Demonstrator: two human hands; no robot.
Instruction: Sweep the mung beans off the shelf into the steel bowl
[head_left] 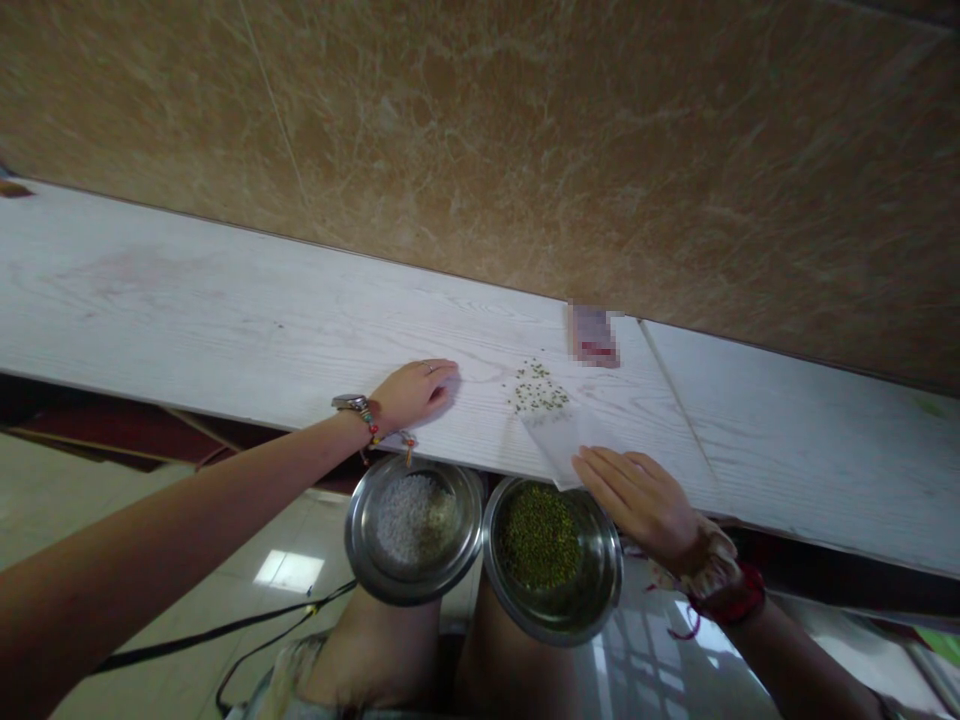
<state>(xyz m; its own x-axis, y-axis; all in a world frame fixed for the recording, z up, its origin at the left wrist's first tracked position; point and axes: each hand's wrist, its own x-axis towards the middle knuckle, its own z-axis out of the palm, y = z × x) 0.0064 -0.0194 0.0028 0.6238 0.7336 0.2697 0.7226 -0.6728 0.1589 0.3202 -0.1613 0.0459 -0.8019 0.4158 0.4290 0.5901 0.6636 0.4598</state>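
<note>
My left hand (417, 390) rests on the white wood-grain tabletop (247, 310), fingers stretched out together and nothing visible in them. Small green beans (540, 388) lie scattered to its right. My right hand (637, 497) holds a translucent plastic bag (562, 445) by its near end, the thumb hidden; the bag's far end reaches the beans. Below the table edge, a metal bowl (613, 590) with many green beans sits on my lap near my right hand. Beside it stands a second metal bowl (356, 545) containing white grains, nearest to my left hand.
Against the brown marbled wall (450, 150), a small blurred packet (594, 335) lies behind the beans. A seam (675, 395) crosses the tabletop on the right. A black strap (225, 630) hangs at lower left above the tiled floor (187, 550).
</note>
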